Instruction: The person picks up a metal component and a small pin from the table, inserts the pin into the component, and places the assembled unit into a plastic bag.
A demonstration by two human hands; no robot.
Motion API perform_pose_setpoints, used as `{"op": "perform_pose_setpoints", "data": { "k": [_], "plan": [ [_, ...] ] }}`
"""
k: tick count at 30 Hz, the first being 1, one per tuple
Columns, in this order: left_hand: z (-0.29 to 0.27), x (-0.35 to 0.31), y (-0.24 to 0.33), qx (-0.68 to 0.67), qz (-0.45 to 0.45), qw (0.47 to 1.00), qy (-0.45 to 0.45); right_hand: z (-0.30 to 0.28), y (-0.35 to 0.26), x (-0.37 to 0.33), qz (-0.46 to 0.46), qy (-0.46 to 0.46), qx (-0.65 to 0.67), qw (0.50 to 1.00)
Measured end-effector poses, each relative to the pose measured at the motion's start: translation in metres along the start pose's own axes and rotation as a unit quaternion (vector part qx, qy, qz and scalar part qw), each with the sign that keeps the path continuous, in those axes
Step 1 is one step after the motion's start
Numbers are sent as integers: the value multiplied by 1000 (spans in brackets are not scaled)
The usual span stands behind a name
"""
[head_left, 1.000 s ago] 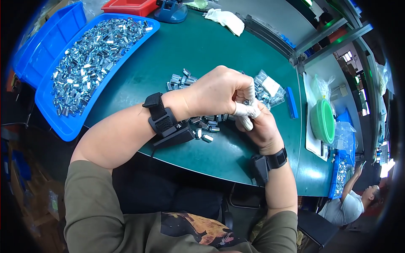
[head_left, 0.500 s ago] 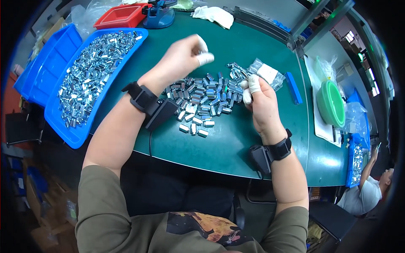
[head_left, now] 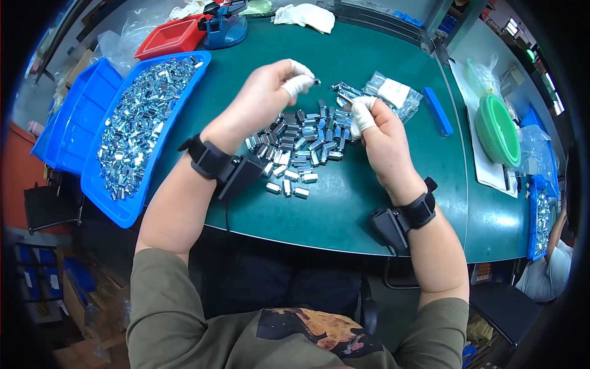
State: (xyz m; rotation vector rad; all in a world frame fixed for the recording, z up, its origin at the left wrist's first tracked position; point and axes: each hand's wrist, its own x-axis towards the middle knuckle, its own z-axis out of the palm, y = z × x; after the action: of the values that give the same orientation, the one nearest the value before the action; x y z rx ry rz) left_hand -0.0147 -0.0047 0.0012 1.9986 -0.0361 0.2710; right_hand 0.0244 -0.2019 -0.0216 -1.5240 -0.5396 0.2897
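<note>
My left hand (head_left: 270, 89), white covers on its thumb and finger, is raised over the far left side of a pile of long silvery hex nuts (head_left: 310, 144). Its fingers pinch a small metal piece (head_left: 317, 82), of which only a dark tip shows. To the right of the pile is my right hand (head_left: 384, 138), also with white finger covers. Thumb and finger there are closed on a thin metal piece (head_left: 346, 97), mostly hidden by the fingertips. Just beyond lie a few small metal parts (head_left: 338, 87) and a clear plastic bag with a white label (head_left: 393, 91).
A blue tray (head_left: 132, 212) heaped with hex nuts stands at the left, near empty-looking blue bins (head_left: 77, 123) and a red tray (head_left: 172, 38). A blue bar (head_left: 437, 111) and green basket (head_left: 498, 129) lie right. Another person (head_left: 550, 270) sits far right.
My left hand has come down and slightly right, and a small metal tip now shows at its fingers. The whole view has shifted a little; my right hand stays beside the pile.
</note>
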Motion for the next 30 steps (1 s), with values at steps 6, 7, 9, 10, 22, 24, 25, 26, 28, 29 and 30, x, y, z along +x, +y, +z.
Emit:
{"op": "perform_pose_setpoints", "data": {
  "k": [6, 7, 9, 10, 22, 24, 25, 26, 28, 29, 30],
  "plan": [
    [18, -9, 7, -108, 37, 992, -63, 0, 4, 1, -23, -26, -73, 997],
    [19, -9, 6, -124, 53, 989, -65, 1, 3, 1, -27, -29, -96, 995],
    [19, -7, 3, -125, 64, 988, -58, 1, 0, 0, -28, -18, -75, 997],
    [18, -6, 3, -126, 75, 988, -50, 0, -2, 0, -28, -8, -53, 998],
    [19, -13, 5, -50, 125, 988, -74, -4, -7, -1, 87, -87, 8, 992],
    [19, -16, 8, -15, 150, 986, -77, -5, -9, -1, 151, -119, 65, 979],
    [20, -18, 15, -8, 166, 983, -71, -8, -8, -1, 167, -129, 110, 971],
    [20, -19, 22, -2, 182, 981, -64, -10, -7, 0, 183, -140, 155, 961],
    [23, -19, 23, -1, 198, 979, -52, -11, -5, 1, 201, -152, 192, 948],
    [25, -20, 23, -61, 189, 979, -45, -10, -6, 0, 191, -161, 210, 945],
    [27, -20, 22, -121, 180, 975, -38, -9, -6, 0, 181, -170, 228, 941]
  ]
}}
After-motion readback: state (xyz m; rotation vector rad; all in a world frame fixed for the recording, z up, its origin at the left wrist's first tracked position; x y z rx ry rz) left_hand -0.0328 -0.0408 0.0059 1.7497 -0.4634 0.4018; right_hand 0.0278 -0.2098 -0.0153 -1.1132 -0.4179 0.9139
